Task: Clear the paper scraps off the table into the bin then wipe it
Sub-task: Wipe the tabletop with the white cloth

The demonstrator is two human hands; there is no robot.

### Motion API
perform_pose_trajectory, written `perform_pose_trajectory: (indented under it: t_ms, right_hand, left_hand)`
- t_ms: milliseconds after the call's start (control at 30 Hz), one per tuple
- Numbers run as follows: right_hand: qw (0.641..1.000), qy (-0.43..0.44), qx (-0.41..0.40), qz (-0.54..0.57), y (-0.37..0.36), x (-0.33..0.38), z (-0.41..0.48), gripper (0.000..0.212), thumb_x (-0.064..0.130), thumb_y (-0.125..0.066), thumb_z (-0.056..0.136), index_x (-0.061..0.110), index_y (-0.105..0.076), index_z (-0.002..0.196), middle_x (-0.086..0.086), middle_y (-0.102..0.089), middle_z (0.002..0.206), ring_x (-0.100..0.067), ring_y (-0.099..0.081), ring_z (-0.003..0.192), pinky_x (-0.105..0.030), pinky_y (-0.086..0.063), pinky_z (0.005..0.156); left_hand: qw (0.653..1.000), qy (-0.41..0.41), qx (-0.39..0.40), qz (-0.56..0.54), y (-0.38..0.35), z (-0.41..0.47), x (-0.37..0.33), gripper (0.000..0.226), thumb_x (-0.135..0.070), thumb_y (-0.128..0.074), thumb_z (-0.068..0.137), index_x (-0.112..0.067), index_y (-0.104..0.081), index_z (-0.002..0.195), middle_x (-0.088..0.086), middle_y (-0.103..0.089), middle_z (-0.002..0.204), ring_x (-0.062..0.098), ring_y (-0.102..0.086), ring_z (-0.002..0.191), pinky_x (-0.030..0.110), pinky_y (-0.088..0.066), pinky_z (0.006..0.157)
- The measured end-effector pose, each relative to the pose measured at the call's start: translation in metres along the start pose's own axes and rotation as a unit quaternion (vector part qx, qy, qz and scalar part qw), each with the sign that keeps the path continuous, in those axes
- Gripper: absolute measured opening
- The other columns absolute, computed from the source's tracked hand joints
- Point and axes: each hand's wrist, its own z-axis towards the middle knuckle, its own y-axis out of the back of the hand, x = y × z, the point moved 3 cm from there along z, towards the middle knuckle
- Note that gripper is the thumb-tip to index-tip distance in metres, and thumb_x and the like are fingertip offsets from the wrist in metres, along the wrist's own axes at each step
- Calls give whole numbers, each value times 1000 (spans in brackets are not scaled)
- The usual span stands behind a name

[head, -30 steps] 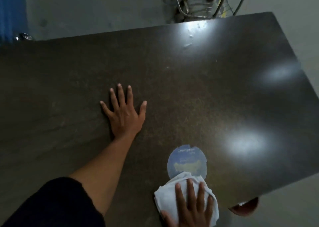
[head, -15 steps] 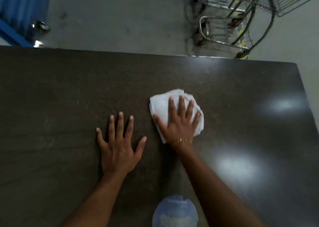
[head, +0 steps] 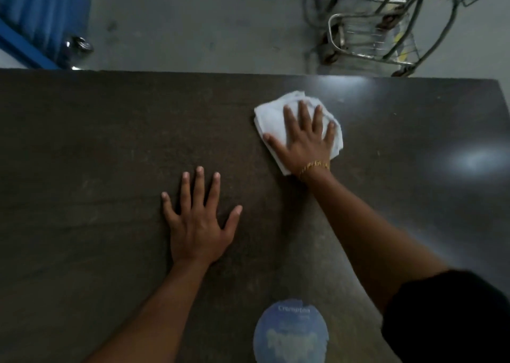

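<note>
A dark brown table (head: 96, 147) fills most of the head view. My right hand (head: 306, 139) lies flat with straight, spread fingers on a crumpled white cloth (head: 271, 114) near the table's far edge, right of centre. My left hand (head: 197, 220) rests flat on the bare tabletop nearer to me, fingers spread, holding nothing. No paper scraps show on the table. No bin is in view.
A round blue sticker (head: 291, 333) with white lettering sits on the table at the near edge. Beyond the far edge is grey floor with metal wire trolleys (head: 369, 34) at the upper right and a blue panel (head: 38, 12) at the upper left.
My right hand has pushed the white cloth from the near edge by the sticker away to the far right part of the table. My left hand stays flat in the same spot.
</note>
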Motion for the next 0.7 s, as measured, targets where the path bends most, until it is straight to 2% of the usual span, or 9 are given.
perform_pose_trajectory:
  t_ms: [100, 233, 367, 433, 500, 567, 700]
  right_hand:
    - [1000, -3, 7, 4, -19, -20, -89, 87, 85, -19, 90, 39, -3, 162, 0, 9, 172, -35, 13, 157, -65, 2, 122]
    - [998, -55, 1, 3, -45, -39, -210, 86, 83, -23, 90, 36, -12, 162, -1, 0, 173, -35, 7, 158, -64, -3, 122]
    - [995, -96, 21, -4, -68, -54, -336, 91, 82, -31, 92, 33, -2, 164, -3, 10, 172, -36, 11, 157, -64, -1, 123]
    - [992, -121, 23, -13, -79, -62, -402, 92, 79, -38, 91, 30, -12, 164, -6, 4, 172, -39, 3, 157, -66, -7, 122]
    - [988, -154, 27, -8, -89, -67, -458, 89, 77, -43, 90, 25, -29, 161, -9, -9, 172, -42, -8, 156, -67, -15, 120]
    - [984, -176, 36, -15, -95, -66, -500, 86, 77, -39, 90, 23, -37, 158, -9, -15, 171, -43, -16, 155, -66, -20, 117]
    - [977, -209, 45, -11, -99, -62, -511, 88, 77, -37, 89, 26, -26, 160, -11, -19, 169, -46, -22, 152, -64, -24, 115]
  left_hand:
    - [1000, 5, 9, -3, 2, -2, -1, 83, -73, -27, 93, -29, -25, 163, 6, -14, 173, 30, -9, 160, 70, -11, 120]
    - [1000, -4, 16, -6, 3, 0, -2, 82, -73, -24, 94, -26, -26, 162, 7, -16, 172, 31, -11, 159, 72, -11, 119]
    - [999, -17, 16, -24, 4, -4, -1, 76, -65, -33, 101, -22, -24, 162, 13, -16, 171, 37, -10, 158, 76, -10, 117]
    - [998, -49, 9, -37, 7, -7, -23, 74, -60, -36, 102, -21, -22, 163, 13, -14, 172, 37, -7, 158, 74, -9, 119]
    - [995, -88, 15, -48, 13, -5, -58, 74, -62, -32, 103, -24, -16, 164, 10, -6, 173, 34, -1, 159, 69, -4, 121]
    - [992, -99, 42, -69, 10, -1, -91, 74, -65, -27, 102, -27, -13, 165, 7, -1, 174, 31, 4, 160, 69, -1, 122]
    - [996, -74, 42, -38, -9, -4, -110, 80, -69, -23, 100, -22, -17, 164, 12, -7, 173, 35, -2, 159, 74, -3, 120]
